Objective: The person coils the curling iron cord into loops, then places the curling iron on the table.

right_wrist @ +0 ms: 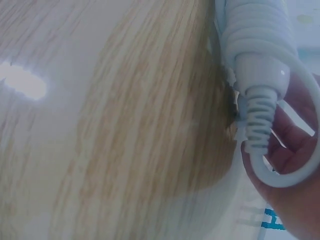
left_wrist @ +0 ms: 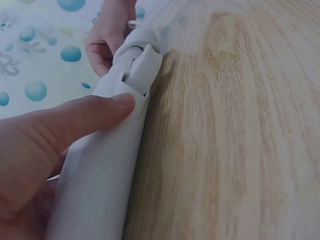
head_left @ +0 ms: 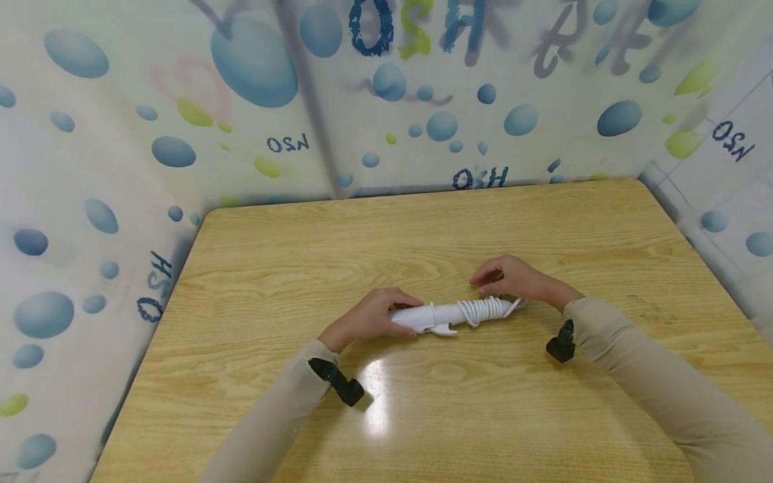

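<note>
A white curling iron (head_left: pixel 445 314) lies across the table, its lever on the near side. My left hand (head_left: pixel 373 315) grips its left end, with the thumb (left_wrist: pixel 112 107) along the near side of the white barrel (left_wrist: pixel 102 170) and the fingers mostly hidden behind it. White cord (head_left: pixel 480 309) is wound in several turns round the handle at the right. Beside that end is my right hand (head_left: pixel 516 277), fingers loosely bent with a gap to the thumb. In the right wrist view it sits behind a loop of cord (right_wrist: pixel 280 180) below the ribbed cord sleeve (right_wrist: pixel 260 117); whether it touches the loop I cannot tell.
The wooden table (head_left: pixel 290 255) meets a patterned wall covering (head_left: pixel 374 121) at its back edge and sides. Black wrist cameras are strapped over both beige sleeves (head_left: pixel 272 409). A bright light reflection shows on the tabletop between the arms.
</note>
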`<state>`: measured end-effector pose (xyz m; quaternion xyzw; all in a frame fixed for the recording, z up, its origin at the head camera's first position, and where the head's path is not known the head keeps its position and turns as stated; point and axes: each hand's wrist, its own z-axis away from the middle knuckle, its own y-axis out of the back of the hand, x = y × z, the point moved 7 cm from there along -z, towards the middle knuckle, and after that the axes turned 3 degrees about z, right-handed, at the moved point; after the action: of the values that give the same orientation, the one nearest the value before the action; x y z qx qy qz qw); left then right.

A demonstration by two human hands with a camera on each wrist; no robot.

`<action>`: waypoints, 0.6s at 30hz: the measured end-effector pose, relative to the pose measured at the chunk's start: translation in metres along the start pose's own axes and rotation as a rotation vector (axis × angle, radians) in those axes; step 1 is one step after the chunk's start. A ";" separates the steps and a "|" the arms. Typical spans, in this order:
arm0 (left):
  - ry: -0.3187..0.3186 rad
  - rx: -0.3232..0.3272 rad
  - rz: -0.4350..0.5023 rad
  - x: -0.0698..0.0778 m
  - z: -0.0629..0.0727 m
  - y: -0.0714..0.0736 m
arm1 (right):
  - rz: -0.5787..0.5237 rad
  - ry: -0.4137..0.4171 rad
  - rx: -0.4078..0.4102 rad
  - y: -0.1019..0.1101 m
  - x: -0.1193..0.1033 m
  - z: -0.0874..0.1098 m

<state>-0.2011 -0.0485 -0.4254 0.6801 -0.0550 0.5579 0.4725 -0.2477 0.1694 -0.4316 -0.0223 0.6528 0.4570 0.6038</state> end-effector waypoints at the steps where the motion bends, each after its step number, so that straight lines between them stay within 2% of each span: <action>1: 0.004 -0.003 0.001 0.000 0.000 0.000 | -0.003 -0.002 -0.002 0.000 0.000 0.000; 7: 0.014 -0.012 0.010 0.001 0.001 0.000 | 0.005 -0.004 -0.001 0.002 -0.002 0.001; 14: -0.014 -0.007 0.042 0.005 0.003 -0.001 | 0.039 0.002 0.021 0.006 -0.002 0.004; 18: -0.007 -0.009 0.058 0.006 0.003 -0.002 | 0.040 -0.010 0.030 0.009 -0.001 0.006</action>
<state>-0.1955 -0.0473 -0.4214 0.6781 -0.0791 0.5686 0.4590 -0.2476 0.1774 -0.4247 0.0019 0.6569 0.4591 0.5981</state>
